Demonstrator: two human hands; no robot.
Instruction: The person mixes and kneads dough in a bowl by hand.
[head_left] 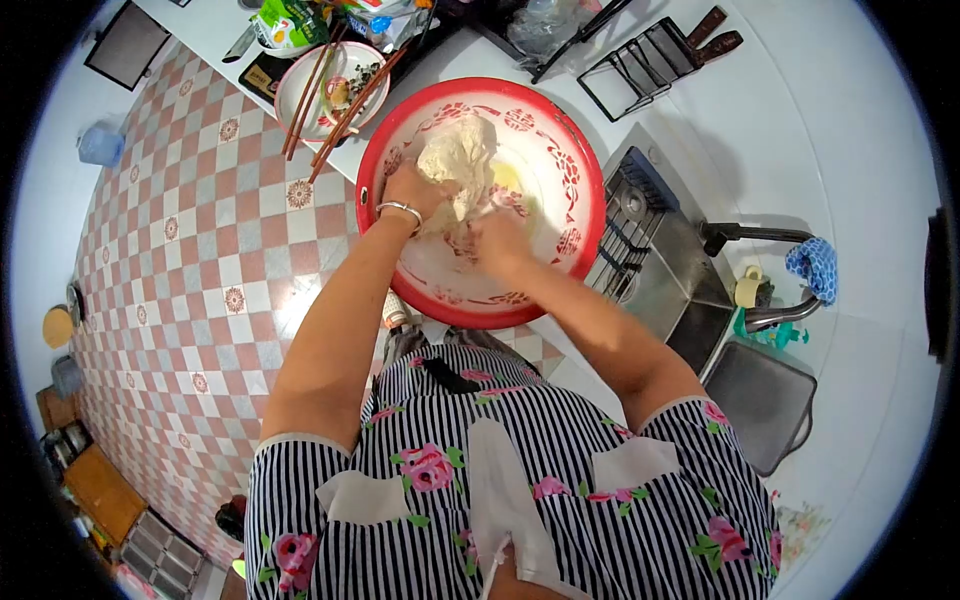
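A large red-rimmed basin (597,205) with red patterns inside holds a lump of pale dough (460,155) against its far left part. My left hand (415,195), with a bracelet at the wrist, presses on the near left side of the dough, its fingers closed round part of it. My right hand (500,240) is lower in the basin, to the right of my left hand and beside the dough's near end. Motion blurs its fingers, and their grip cannot be made out. A yellowish wet patch (507,177) shows on the basin floor right of the dough.
Beyond the basin's left side, a plate (288,95) holds food scraps with brown chopsticks (355,115) across it. Packets (290,25) lie behind. A knife rack (650,65) stands at the back right. To the right are a sink (690,325), a faucet (750,233) and a grey tray (760,400).
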